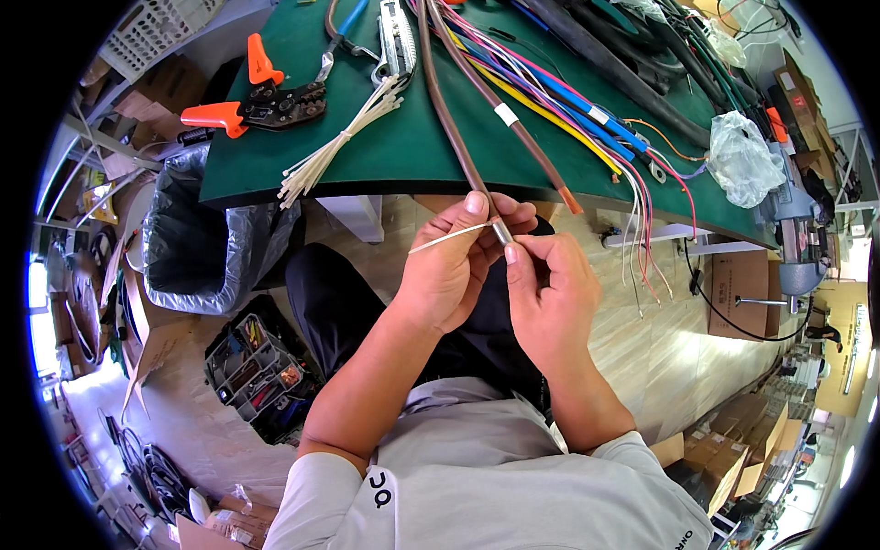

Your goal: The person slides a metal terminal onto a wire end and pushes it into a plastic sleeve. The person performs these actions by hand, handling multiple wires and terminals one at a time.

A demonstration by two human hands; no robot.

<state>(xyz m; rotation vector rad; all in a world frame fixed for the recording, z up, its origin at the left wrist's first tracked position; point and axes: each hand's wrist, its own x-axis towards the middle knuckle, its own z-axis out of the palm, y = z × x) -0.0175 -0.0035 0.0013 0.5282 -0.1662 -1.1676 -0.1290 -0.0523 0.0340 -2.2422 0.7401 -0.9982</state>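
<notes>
While left fingers (475,203) grip brown cable (449,123), right fingers (519,266) pinch silver sleeve (502,232), tip hidden.

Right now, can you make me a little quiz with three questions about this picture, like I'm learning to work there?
1. Pick one: what colour are the handles of the crimping tool?
A) Green
B) Orange
C) Blue

2. True or false: the bundle of pale cable ties lies on the green table.

3. The left hand holds the brown cable near its end. What does the right hand pinch?

Key:
1. B, orange.
2. True.
3. The silver metal sleeve at the end of that cable.
</notes>
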